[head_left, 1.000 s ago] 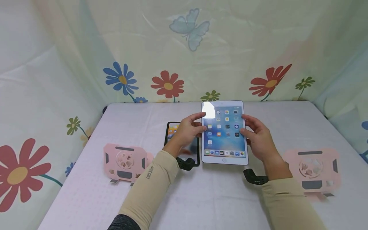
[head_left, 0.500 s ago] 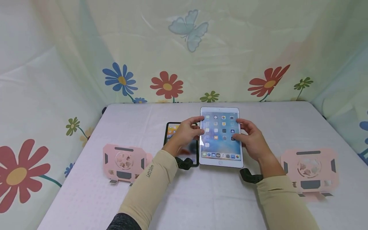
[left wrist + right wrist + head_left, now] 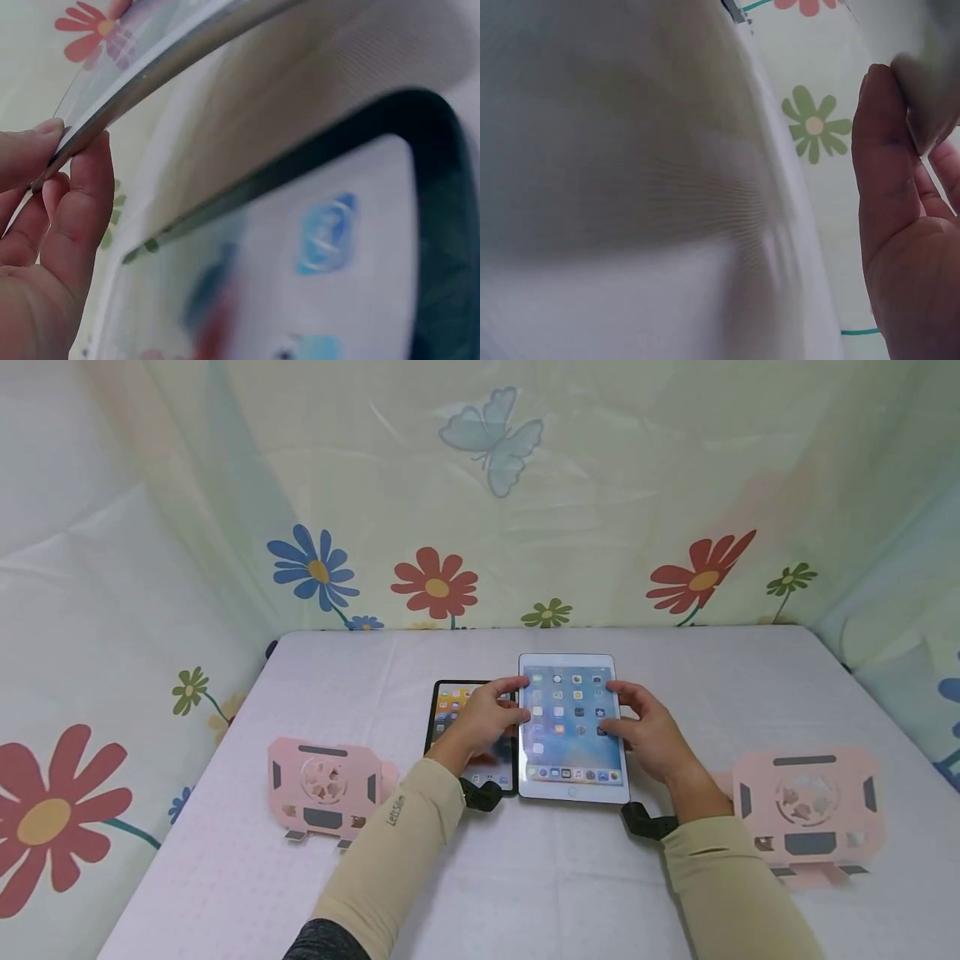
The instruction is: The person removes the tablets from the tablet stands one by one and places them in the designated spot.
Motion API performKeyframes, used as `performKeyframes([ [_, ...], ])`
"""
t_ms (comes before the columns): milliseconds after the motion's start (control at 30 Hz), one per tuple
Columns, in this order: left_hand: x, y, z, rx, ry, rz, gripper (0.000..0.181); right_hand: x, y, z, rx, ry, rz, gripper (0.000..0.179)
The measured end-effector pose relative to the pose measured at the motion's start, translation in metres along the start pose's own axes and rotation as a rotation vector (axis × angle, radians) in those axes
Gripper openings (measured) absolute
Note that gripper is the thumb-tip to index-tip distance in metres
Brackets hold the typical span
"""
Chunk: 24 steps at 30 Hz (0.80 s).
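Note:
A white tablet with its screen lit and rows of app icons is held between both hands, just above the table. My left hand pinches its left edge between thumb and fingers; the left wrist view shows the thumb on one face and fingers behind. On the opposite edge my right hand grips with the thumb on the front. A second, black-framed tablet lies under my left hand, screen lit, partly covered by that hand and wrist. In the right wrist view, fingers meet the tablet's edge.
One pink stand with grey pads and a round cut-out pattern is at the left. A similar pink stand is at the right, beside the right forearm. A white cloth covers the table; a flowered curtain hangs behind.
Both hands have lowered the white tablet toward the table and shifted it slightly left. It now sits right beside the black-framed tablet. The stands have not moved.

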State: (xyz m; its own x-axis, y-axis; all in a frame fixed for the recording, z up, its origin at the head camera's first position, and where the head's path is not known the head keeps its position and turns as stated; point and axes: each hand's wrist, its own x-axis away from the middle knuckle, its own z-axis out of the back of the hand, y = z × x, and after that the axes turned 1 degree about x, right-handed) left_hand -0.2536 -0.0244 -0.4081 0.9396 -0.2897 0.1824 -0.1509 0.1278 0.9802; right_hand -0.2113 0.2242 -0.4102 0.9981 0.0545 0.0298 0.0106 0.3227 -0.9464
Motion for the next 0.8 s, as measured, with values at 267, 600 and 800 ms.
performKeyframes([
  [267, -0.002, -0.010, -0.001, -0.031, 0.005, 0.007, 0.052, -0.002, 0.008, -0.002, 0.018, 0.005, -0.029, 0.062],
  [600, -0.005, -0.013, 0.000, -0.076, 0.014, 0.004, 0.053, -0.004, 0.011, -0.004, 0.058, -0.006, -0.052, 0.064],
  [800, -0.008, -0.013, -0.002, -0.158, 0.031, 0.002, 0.054, -0.007, 0.012, -0.003, 0.092, -0.006, -0.073, 0.066],
])
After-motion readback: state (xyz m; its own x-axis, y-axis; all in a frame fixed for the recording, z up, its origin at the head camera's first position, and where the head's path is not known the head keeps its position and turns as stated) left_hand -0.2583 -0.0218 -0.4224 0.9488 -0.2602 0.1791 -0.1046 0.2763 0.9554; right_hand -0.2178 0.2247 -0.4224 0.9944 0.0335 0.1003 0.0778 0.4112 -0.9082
